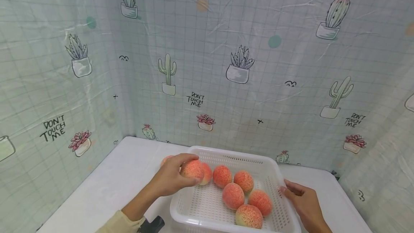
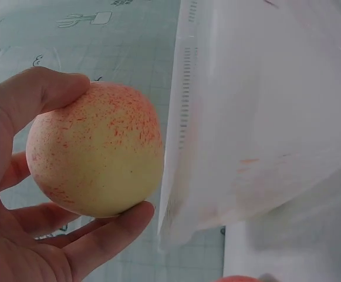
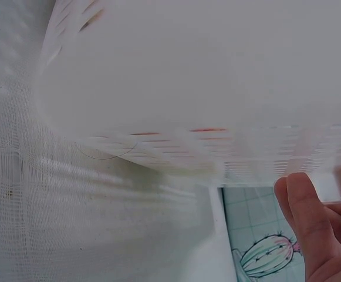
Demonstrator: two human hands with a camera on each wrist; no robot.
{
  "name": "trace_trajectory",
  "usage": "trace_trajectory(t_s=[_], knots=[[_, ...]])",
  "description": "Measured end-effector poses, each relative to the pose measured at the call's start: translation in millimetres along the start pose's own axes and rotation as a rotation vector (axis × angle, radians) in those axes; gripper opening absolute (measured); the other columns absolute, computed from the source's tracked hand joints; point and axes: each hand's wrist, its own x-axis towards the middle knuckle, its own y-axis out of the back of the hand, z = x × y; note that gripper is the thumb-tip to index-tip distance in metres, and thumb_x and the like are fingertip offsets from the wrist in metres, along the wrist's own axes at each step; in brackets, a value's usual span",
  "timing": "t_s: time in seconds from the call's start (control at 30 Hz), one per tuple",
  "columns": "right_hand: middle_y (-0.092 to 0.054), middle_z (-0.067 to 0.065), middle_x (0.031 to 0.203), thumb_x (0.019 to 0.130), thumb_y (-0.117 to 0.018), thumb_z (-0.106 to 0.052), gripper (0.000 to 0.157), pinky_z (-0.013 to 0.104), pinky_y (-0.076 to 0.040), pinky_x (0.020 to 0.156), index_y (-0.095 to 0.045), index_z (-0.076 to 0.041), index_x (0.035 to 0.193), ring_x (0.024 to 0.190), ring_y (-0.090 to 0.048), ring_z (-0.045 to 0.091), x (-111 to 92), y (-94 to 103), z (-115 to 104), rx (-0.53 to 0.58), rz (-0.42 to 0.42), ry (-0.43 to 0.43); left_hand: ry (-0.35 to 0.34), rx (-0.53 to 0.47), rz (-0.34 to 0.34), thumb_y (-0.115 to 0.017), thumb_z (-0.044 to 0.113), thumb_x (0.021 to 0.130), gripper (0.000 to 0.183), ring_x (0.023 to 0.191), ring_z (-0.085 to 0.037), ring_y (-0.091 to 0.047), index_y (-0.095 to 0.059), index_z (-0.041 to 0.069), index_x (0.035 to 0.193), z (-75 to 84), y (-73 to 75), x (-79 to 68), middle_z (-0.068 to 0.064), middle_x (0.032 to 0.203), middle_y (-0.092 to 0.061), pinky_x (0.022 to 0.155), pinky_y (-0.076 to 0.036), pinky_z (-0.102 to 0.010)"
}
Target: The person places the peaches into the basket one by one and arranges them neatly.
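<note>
My left hand (image 1: 173, 175) grips a red-and-yellow peach (image 1: 192, 170) between thumb and fingers, above the left side of the white plastic basket (image 1: 200, 204). The left wrist view shows this peach (image 2: 97, 150) beside the basket's wall (image 2: 185, 117), its yellow lower side facing the camera. Several peaches (image 1: 233, 196) lie in the basket, mostly in its middle and right half. At the basket's right rim, my right hand (image 1: 305, 202) holds on with its thumb over the edge; fingers (image 3: 308, 217) show against the slotted wall in the right wrist view.
Another peach (image 1: 166, 160) lies left of the basket on the white table (image 1: 129, 168), largely hidden behind my left hand. A dark object (image 1: 152, 224) shows by the left sleeve. Cactus-printed sheeting (image 1: 210, 64) encloses the table at the back and sides.
</note>
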Motion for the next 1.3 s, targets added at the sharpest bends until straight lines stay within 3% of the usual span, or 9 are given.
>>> trace_trajectory(t_s=[0.27, 0.6, 0.83, 1.07, 1.3], knots=[[-0.055, 0.029, 0.147, 0.099, -0.073, -0.03, 0.063, 0.031, -0.063, 0.077, -0.052, 0.004, 0.147, 0.108, -0.074, 0.021, -1, 0.8, 0, -0.017, 0.006, 0.012, -0.043, -0.009, -0.074, -0.09, 0.025, 0.076, 0.064, 0.126, -0.027, -0.064, -0.068, 0.012, 0.135, 2.9, -6.7, 8.1, -0.007, 0.139, -0.067, 0.102, -0.054, -0.05], [-0.054, 0.031, 0.147, 0.1, -0.071, -0.03, 0.064, 0.033, -0.064, 0.077, -0.05, 0.005, 0.149, 0.103, -0.075, 0.019, -2, 0.2, 0, 0.008, -0.012, 0.005, -0.097, 0.049, -0.164, -0.091, 0.028, 0.074, 0.061, 0.112, -0.019, -0.063, -0.071, 0.016, 0.13, 5.0, -9.7, 19.6, -0.002, 0.131, -0.072, 0.091, -0.052, -0.041], [-0.055, 0.03, 0.147, 0.101, -0.07, -0.028, 0.062, 0.036, -0.064, 0.078, -0.049, 0.005, 0.15, 0.102, -0.077, 0.023, -1, -1.8, -1, 0.02, -0.015, -0.017, -0.048, -0.003, -0.295, -0.09, 0.021, 0.071, 0.056, 0.096, -0.016, -0.061, -0.073, 0.021, 0.125, 9.3, -8.8, 28.9, 0.0, 0.127, -0.071, 0.078, -0.052, -0.033], [-0.051, 0.03, 0.15, 0.1, -0.071, -0.031, 0.064, 0.039, -0.064, 0.082, -0.048, 0.003, 0.15, 0.109, -0.076, 0.033, -3, -3.5, 0, 0.011, -0.008, -0.019, -0.028, -0.031, -0.368, -0.09, 0.016, 0.066, 0.05, 0.1, -0.018, -0.064, -0.074, 0.026, 0.113, 9.8, -9.0, 34.4, 0.002, 0.117, -0.069, 0.082, -0.054, -0.036], [-0.052, 0.03, 0.149, 0.1, -0.072, -0.032, 0.065, 0.039, -0.064, 0.082, -0.049, 0.002, 0.15, 0.106, -0.077, 0.031, -3, -3.7, 0, 0.007, 0.003, -0.029, -0.011, 0.001, -0.457, -0.085, 0.013, 0.065, 0.057, 0.103, -0.017, -0.061, -0.075, 0.019, 0.121, 8.8, -12.5, 47.9, 0.003, 0.119, -0.069, 0.081, -0.053, -0.033]])
